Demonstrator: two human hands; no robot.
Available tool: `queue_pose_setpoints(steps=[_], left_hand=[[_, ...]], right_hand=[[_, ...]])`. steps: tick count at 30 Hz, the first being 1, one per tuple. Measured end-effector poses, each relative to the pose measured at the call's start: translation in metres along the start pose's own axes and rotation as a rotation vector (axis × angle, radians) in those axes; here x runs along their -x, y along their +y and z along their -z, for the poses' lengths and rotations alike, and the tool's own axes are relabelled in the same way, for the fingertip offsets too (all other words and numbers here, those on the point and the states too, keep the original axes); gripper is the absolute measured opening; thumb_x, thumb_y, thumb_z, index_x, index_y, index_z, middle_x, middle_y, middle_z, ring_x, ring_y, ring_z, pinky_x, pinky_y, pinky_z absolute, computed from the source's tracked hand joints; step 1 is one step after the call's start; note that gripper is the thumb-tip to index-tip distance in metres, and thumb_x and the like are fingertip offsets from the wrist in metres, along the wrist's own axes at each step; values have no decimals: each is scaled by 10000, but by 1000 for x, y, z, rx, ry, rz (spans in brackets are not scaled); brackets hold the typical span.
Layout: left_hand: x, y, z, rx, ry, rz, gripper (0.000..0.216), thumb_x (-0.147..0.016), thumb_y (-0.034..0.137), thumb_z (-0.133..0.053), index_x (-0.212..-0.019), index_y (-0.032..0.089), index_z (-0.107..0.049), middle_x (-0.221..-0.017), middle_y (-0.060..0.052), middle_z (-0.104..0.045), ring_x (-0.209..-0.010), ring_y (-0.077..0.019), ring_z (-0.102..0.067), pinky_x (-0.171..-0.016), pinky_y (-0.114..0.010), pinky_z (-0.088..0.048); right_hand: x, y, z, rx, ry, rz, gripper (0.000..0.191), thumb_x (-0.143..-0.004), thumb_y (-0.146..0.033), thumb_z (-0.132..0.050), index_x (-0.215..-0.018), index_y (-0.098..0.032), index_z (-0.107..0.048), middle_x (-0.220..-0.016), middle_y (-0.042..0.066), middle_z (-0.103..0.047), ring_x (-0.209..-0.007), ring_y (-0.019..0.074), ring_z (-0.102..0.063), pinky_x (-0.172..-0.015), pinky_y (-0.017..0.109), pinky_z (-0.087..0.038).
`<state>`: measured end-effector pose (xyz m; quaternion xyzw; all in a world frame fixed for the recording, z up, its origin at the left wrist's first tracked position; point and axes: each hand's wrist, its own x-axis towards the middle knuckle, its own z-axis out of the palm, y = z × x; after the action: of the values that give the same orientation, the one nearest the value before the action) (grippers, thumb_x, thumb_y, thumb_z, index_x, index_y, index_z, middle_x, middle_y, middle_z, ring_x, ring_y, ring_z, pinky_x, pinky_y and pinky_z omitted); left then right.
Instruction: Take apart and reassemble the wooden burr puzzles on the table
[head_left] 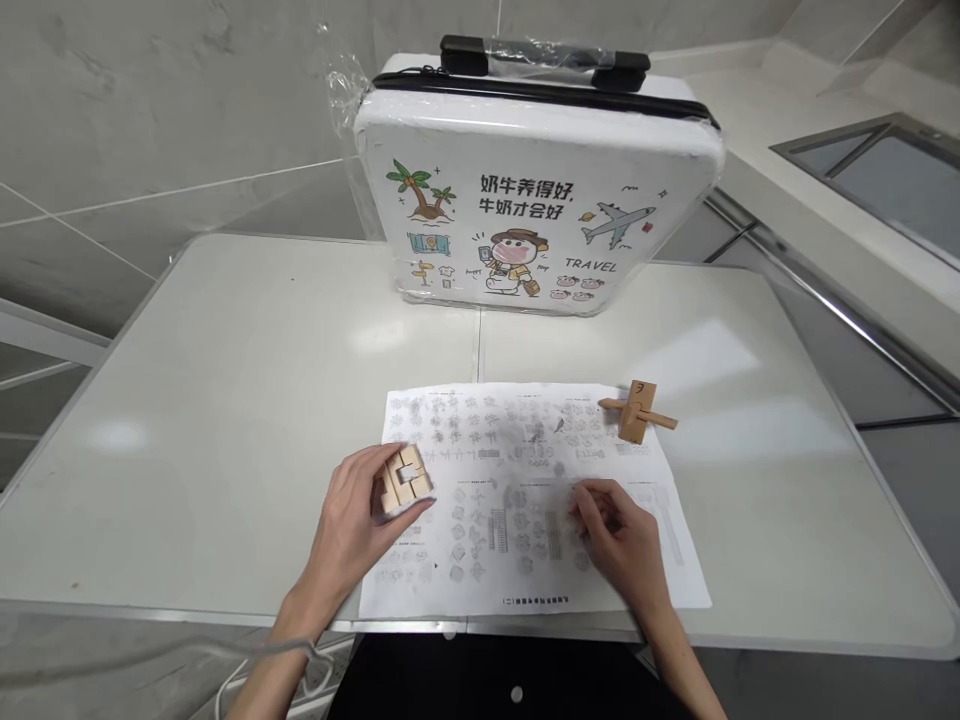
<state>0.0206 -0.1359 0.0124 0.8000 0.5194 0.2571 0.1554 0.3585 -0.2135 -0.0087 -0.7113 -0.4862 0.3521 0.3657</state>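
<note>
Wooden puzzle block (403, 481), pale interlocking pieces, gripped in left hand (358, 520).

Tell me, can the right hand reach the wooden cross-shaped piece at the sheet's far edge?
Probably yes: the right hand rests on the sheet just short of the wooden cross-shaped piece, with only flat paper between them.

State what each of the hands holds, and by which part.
The left hand grips the wooden puzzle block by its sides. The right hand holds nothing visible; it rests on the printed sheet.
</note>
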Motion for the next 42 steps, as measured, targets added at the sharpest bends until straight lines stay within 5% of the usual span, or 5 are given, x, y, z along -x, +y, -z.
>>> queue_pose_setpoints(steps=[11,16,24,36,42], left_hand=[[-8,-3,2,32,-26,-30,596,-938,464,-783,-1441,276,-525,-1287,-102,-693,-1158,-299,-656,-852,-426,-632],[-29,16,-9,169,-137,-104,662,-922,475,-802,-1482,308,-492,-1268,-96,-688,-1144,-300,-657,-853,-451,-630],[-70,59,-50,314,-434,-291,743,-891,405,-846,-1510,296,-450,-1323,-120,-650,-1218,-316,-629,-914,-466,-610],[-70,55,-57,287,-437,-274,996,-775,526,-915,-1584,299,-380,-1526,-152,-556,-1416,-387,-519,-1110,-601,-513],[-65,46,-41,359,-427,-231,689,-859,444,-868,-1443,299,-531,-1456,-123,-608,-1386,-345,-541,-1136,-584,-505]], right_hand=[[-2,-1,0,-5,6,20,308,-1047,-504,-576,-962,-228,-683,-734,21,-719,-564,169,-616,-556,276,-512],[-2,-4,2,-6,-9,12,318,-1058,-505,-561,-968,-221,-674,-740,34,-718,-578,181,-622,-570,289,-513],[-4,0,1,-12,-6,37,305,-1055,-494,-564,-969,-223,-674,-737,29,-728,-563,175,-632,-549,280,-516],[-7,-10,9,84,-63,90,290,-1052,-480,-569,-1051,-220,-697,-751,27,-719,-578,175,-630,-542,281,-525],[-12,-22,9,181,-206,253,300,-1045,-416,-591,-1291,-248,-624,-1216,116,-678,-745,182,-693,-621,330,-591]])
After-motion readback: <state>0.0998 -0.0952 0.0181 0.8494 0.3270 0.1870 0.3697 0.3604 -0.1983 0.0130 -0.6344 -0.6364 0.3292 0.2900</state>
